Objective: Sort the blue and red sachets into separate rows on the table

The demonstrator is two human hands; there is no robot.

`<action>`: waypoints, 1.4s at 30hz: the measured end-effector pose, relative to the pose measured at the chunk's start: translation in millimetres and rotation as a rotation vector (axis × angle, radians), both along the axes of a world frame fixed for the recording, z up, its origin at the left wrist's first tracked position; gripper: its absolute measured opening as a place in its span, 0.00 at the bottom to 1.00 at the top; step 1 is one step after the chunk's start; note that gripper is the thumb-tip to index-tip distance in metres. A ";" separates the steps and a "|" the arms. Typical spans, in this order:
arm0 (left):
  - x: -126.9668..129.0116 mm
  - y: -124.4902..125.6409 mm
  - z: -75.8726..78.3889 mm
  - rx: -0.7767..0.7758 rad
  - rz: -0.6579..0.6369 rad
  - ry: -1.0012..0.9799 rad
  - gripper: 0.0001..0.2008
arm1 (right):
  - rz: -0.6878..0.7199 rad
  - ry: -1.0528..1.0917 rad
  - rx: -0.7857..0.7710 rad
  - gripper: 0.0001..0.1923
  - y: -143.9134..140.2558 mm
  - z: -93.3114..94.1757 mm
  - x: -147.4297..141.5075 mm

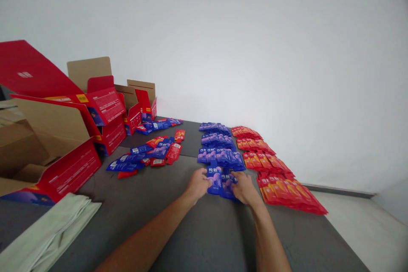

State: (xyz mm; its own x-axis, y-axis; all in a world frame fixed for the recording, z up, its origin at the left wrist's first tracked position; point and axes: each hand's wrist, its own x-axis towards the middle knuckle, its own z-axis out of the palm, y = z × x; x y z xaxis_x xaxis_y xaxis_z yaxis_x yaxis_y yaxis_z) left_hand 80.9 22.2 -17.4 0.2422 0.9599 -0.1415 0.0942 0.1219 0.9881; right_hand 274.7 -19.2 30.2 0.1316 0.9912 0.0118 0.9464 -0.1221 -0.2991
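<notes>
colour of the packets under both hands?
Blue-purple packets with white print, gripped by left hand and right hand; head view.

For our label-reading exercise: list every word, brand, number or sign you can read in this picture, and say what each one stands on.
"纯析" or similar, uncertain: large white characters on the blue packets between the left hand and right hand.
White print and yellow label on the red boxes: too small to read.
Orange packets: print blurred.

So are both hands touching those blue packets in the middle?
Touching. The head view shows the left hand and right hand gripping the nearest blue packets from either side, fingers overlapping the edges with no gap.
</notes>
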 end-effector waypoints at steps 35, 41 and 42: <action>-8.0 -25.9 8.9 0.749 -0.509 0.703 0.26 | 0.214 -0.018 -0.360 0.50 -15.6 -0.5 19.5; -14.9 -24.9 19.1 0.770 -0.394 0.696 0.27 | 0.163 -0.015 -0.111 0.39 -11.7 2.2 -8.4; -18.2 -21.8 20.0 0.774 -0.349 0.717 0.26 | 0.147 -0.014 0.001 0.35 -9.4 0.3 -20.5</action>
State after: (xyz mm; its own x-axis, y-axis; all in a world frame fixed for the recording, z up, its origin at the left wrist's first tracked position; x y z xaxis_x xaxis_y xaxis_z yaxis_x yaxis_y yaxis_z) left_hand 62.7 0.4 2.6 0.6185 0.7447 0.2508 0.5828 -0.6488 0.4892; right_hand 254.2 -28.7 30.5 -0.0156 0.9998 0.0133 0.9581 0.0188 -0.2857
